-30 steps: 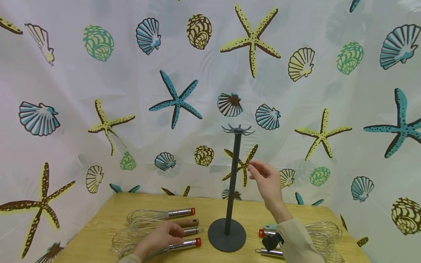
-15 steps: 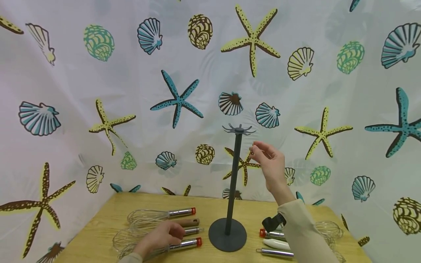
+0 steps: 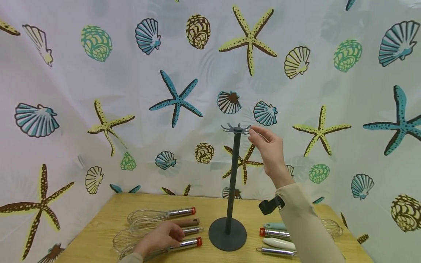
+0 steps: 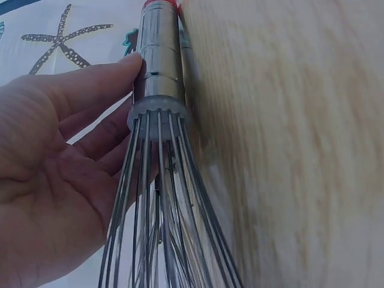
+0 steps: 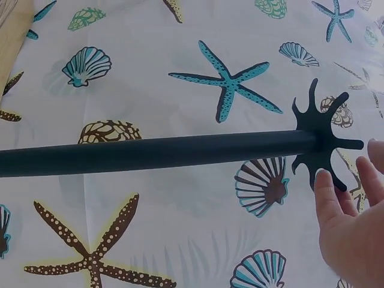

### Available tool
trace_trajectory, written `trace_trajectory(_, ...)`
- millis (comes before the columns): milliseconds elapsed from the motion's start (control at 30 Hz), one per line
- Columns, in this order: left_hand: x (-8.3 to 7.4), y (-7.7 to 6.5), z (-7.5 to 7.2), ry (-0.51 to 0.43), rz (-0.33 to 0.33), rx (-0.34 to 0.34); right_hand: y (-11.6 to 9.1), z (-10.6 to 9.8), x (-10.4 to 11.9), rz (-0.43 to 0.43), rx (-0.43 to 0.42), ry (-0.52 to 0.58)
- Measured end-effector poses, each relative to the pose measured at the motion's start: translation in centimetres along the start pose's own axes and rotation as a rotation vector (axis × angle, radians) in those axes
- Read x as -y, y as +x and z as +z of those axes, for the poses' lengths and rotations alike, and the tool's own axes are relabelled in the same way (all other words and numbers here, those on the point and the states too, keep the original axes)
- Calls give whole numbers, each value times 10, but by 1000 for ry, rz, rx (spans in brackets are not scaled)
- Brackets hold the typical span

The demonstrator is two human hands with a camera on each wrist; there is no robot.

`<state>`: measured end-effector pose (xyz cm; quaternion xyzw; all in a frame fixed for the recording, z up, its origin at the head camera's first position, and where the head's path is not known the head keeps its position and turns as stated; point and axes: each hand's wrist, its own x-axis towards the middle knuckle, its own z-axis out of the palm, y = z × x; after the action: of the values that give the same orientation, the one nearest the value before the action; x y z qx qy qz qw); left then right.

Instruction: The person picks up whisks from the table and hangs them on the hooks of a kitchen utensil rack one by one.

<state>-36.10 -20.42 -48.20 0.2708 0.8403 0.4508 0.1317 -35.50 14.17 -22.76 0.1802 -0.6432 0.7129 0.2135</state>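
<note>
A dark stand with a round base stands mid-table. At its top is a ring of curved hooks. My right hand is raised to the right side of this top, and a fingertip overlaps one hook in the right wrist view; no whisk is in this hand. Low on the left, my left hand is beside the nearest whisk with a red-ended metal handle. In the left wrist view the thumb meets that whisk's handle, and other fingers lie partly behind it.
Several whisks lie left of the stand, one with a wooden handle. More lie to the right: a teal handle, a red-ended metal one, a white handle and a metal one. A patterned curtain hangs behind the table.
My right hand has risen from beside the pole's middle to the hooks at the top. The left hand has stayed where it was. The stand and whisks have not moved.
</note>
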Motion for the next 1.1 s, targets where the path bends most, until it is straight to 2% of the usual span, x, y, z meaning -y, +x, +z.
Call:
trace_trajectory(233, 0, 2, 2, 44, -24, 8, 9, -2, -2, 29, 59, 38)
trace_trajectory(533, 0, 4, 1, 36, -50, -3, 18, -1, -7, 11, 71, -67)
trace_trajectory(667, 1, 5, -2, -4, -86, 9, 21, 1, -9, -6, 81, -59)
trace_trajectory(900, 1, 6, -5, -64, -107, 39, 25, -1, -11, 5, 125, 47)
trace_trajectory(1100, 2, 7, -8, -97, -105, 66, 25, -3, -12, 2, 121, -14)
